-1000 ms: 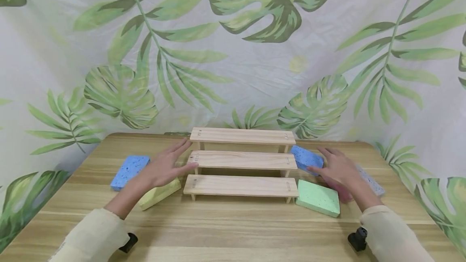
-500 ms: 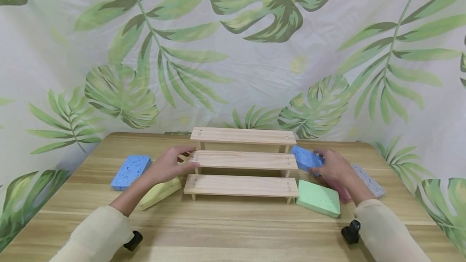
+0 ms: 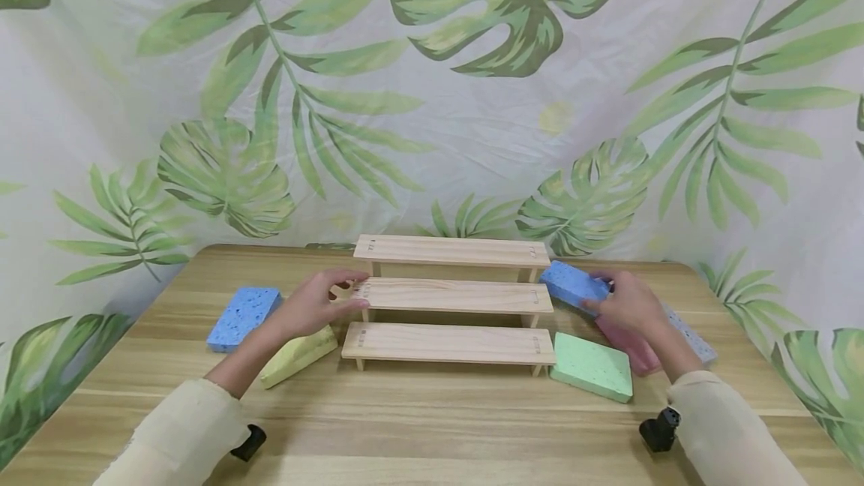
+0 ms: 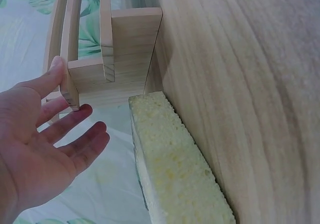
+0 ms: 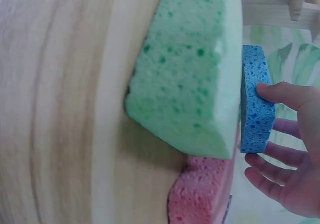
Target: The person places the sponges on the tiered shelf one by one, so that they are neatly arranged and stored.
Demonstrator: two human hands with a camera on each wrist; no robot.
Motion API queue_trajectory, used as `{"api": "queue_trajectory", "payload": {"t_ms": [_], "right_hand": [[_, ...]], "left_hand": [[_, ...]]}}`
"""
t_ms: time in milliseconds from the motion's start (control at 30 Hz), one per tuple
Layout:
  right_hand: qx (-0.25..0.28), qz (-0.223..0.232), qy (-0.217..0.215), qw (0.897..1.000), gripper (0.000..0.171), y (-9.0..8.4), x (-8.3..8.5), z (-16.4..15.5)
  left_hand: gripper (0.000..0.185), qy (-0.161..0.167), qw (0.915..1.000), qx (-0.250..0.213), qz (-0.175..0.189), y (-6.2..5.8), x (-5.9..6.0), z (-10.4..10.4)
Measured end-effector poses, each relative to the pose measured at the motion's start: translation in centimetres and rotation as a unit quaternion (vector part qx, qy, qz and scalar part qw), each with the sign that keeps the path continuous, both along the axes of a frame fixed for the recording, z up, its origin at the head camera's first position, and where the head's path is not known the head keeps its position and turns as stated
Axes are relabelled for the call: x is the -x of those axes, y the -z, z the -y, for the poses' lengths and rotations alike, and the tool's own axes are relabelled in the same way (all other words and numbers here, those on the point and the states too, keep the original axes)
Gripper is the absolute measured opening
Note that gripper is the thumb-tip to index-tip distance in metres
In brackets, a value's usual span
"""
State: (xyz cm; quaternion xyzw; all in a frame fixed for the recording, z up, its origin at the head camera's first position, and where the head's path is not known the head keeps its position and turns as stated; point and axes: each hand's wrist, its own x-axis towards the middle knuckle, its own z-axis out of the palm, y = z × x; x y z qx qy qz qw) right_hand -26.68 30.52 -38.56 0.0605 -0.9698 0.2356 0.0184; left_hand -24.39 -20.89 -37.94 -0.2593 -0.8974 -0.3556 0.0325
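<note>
A three-step wooden stand (image 3: 452, 295) occupies the middle of the table. At the left end of its middle step, my left hand (image 3: 312, 307) pinches the board between thumb and fingers; the left wrist view shows the thumb (image 4: 55, 69) on the board's edge, the other fingers loosely spread. My right hand (image 3: 633, 307) grips a blue sponge (image 3: 569, 282) just right of the stand. In the right wrist view, the thumb lies across one face of that blue sponge (image 5: 256, 101) with fingers behind it. A pink sponge (image 3: 624, 342) lies partly hidden under the right hand.
Right of the lowest step lies a green sponge (image 3: 591, 367), and a pale grey-blue sponge (image 3: 691, 334) lies farther right. On the left are a yellow sponge (image 3: 299, 360) and another blue sponge (image 3: 244, 319). A leaf-patterned cloth (image 3: 472, 133) hangs behind the table.
My left fingers have closed onto the middle step's end. The right hand has closed on the blue sponge, which has shifted slightly up and to the right.
</note>
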Motion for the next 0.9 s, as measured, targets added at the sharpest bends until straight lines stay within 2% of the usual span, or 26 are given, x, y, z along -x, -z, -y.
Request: {"api": "queue_trajectory", "payload": {"t_ms": [233, 500, 667, 900], "right_hand": [[0.045, -0.049, -0.005, 0.998, 0.063, -1.1, -0.7, -0.8], [0.052, -0.092, 0.007, 0.994, 0.054, -3.1, -1.2, -1.1], [0.065, -0.128, -0.002, 0.990, 0.047, -4.4, -1.6, -0.7], [0.094, -0.125, -0.024, 0.987, 0.045, -6.1, -1.6, 0.2]], "left_hand": [[0.049, 0.003, 0.9999, 0.014, -0.008, 0.1, 0.1, -0.1], [0.048, 0.001, 0.9996, 0.026, -0.010, 0.0, 0.1, -0.2], [0.048, -0.001, 0.9995, 0.030, -0.006, -0.4, -0.1, -0.3], [0.047, 0.000, 0.9994, 0.035, 0.005, -0.6, 0.0, -0.4]]}}
